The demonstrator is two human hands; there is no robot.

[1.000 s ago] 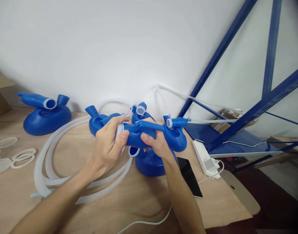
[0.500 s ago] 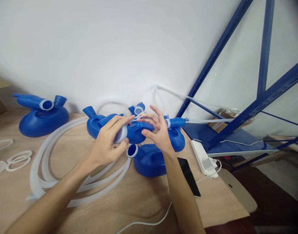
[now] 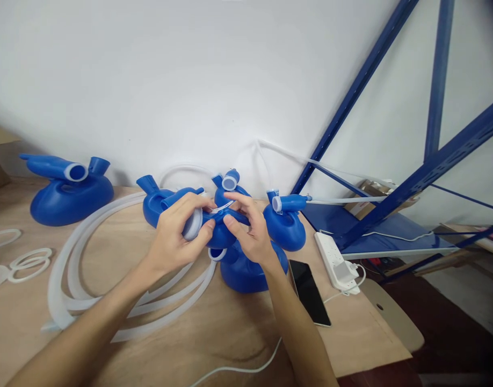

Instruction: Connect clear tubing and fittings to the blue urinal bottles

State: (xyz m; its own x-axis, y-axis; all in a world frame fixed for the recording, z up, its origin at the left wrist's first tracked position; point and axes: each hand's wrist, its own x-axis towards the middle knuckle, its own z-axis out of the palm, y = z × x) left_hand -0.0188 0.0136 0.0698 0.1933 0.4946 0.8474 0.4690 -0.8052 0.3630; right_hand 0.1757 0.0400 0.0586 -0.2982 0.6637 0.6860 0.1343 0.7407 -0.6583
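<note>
Compared with half a second ago, our right hand (image 3: 251,231) has closed in: its fingers stood spread and raised, and now its thumb presses on the blue piece (image 3: 221,235) while its index finger rests at the thin white strap (image 3: 222,207). Our left hand (image 3: 176,231) keeps its grip around the white cap (image 3: 193,224) at the end of the piece, thumb on the near side and fingers over the top. The strap, which arched up between our hands, now lies lower and flatter. The piece sits a little lower too, covering part of the mouth of the blue container (image 3: 248,271) behind it, and more of the black phone (image 3: 310,293) shows beside our right forearm.

The blue piece is smooth and rounded, with the pale, translucent cap facing left towards us. We hold it in the air above the bench (image 3: 214,344), between both hands; our fingers hide much of its right end.

Around it on the bench, we see coiled translucent tubing (image 3: 56,290) to the left, white rings (image 3: 31,263) further left, more blue containers (image 3: 71,201) along the wall, and a white power strip (image 3: 331,258) beyond the phone.
</note>
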